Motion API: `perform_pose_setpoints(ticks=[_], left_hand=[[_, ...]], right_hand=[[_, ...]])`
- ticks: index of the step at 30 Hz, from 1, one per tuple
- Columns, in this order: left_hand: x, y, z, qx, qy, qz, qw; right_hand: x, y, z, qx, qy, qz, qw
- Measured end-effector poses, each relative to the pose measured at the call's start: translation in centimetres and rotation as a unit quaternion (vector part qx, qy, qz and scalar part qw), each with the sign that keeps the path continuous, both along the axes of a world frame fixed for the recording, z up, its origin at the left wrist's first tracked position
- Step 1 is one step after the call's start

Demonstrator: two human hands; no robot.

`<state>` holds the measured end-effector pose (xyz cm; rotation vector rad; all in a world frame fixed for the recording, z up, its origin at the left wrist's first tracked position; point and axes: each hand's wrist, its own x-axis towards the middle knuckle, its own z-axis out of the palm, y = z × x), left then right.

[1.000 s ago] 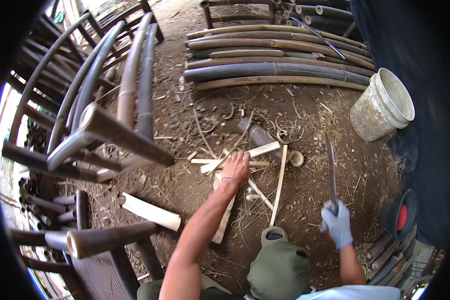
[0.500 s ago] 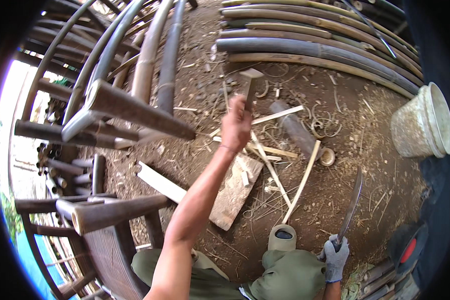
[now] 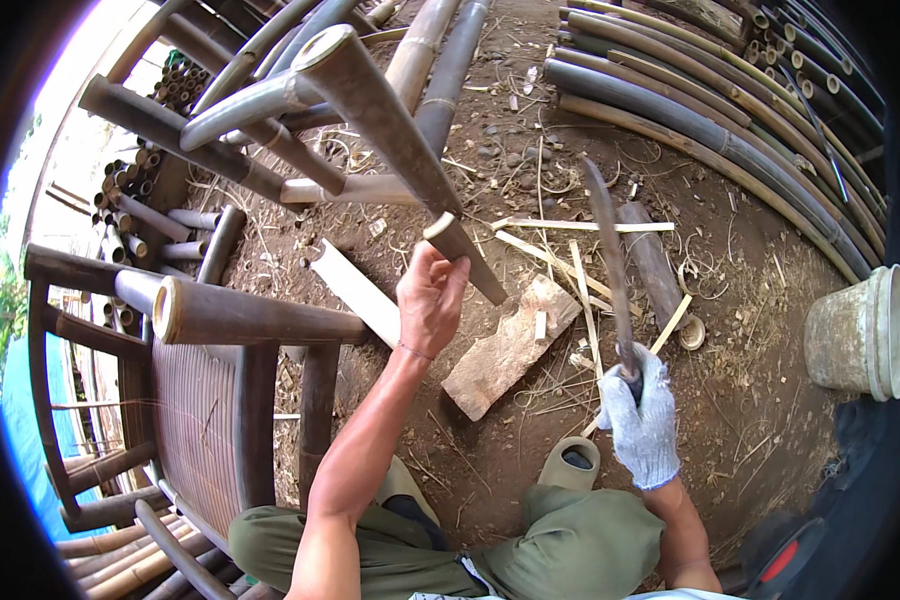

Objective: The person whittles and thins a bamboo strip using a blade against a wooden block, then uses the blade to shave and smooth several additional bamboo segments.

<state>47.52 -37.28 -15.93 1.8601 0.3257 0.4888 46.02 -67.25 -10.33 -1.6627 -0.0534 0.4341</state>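
Brown dirt (image 3: 510, 450) bears pale strips (image 3: 547, 224); my left hand (image 3: 430, 312) grips the bamboo piece (image 3: 473, 262), raised near the wooden block (image 3: 505, 352). My gloved right hand (image 3: 638, 420), wrapped round the knife (image 3: 610, 245), has swung nearer, so the two seem better placed for working.

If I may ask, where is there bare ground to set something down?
The most open patch is lightly littered soil between the gloved right hand and the whitish bucket. It is crowded around the wooden block, with bamboo strips and a dark bamboo tube.
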Motion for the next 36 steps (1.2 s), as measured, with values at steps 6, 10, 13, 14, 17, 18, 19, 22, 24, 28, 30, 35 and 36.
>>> perform_pose_setpoints(ticks=[6,10,13,14,17,18,19,22,24,28,30,35,36], left_hand=[[-1.8,-0.4,1.5,-0.001,-0.08,-0.013,0.997],[-2.1,-1.1,2.6,0.047,-0.134,-0.062,0.988],[-2.2,-1.5,2.7,0.076,-0.154,-0.073,0.982],[-2.3,-1.6,2.7,0.096,-0.155,-0.078,0.98],[-2.1,-1.8,3.0,0.165,-0.15,-0.081,0.971],[-2.1,-1.7,3.2,0.185,-0.15,-0.086,0.967],[-2.1,-1.8,3.3,0.187,-0.148,-0.092,0.967],[-2.2,-1.9,3.4,0.184,-0.142,-0.102,0.967],[-2.3,-2.0,3.3,0.169,-0.139,-0.101,0.97],[-2.1,-2.2,3.1,0.173,-0.144,-0.1,0.969],[-2.1,-2.3,3.2,0.172,-0.144,-0.102,0.969],[-2.4,-2.8,4.8,0.17,-0.049,-0.093,0.98],[-2.5,-3.3,6.0,0.17,-0.007,-0.082,0.982]], right_hand=[[0.3,3.5,0.6,-0.027,-0.105,0.121,0.987],[0.4,5.1,2.4,-0.037,-0.131,0.166,0.977],[1.1,6.2,4.2,-0.096,-0.218,0.182,0.954],[1.2,6.5,4.1,-0.1,-0.23,0.184,0.95],[1.2,6.9,3.4,-0.116,-0.29,0.182,0.932],[1.2,6.9,3.2,-0.121,-0.295,0.179,0.931],[1.1,6.9,3.1,-0.126,-0.299,0.177,0.929],[1.1,6.8,3.0,-0.13,-0.306,0.18,0.926],[1.1,6.7,3.0,-0.131,-0.304,0.185,0.925],[0.9,6.5,3.0,-0.133,-0.288,0.185,0.93],[0.9,6.4,3.0,-0.128,-0.296,0.183,0.929],[1.0,6.3,4.3,-0.165,-0.204,0.207,0.942],[1.3,6.2,4.1,-0.162,-0.204,0.211,0.942]])
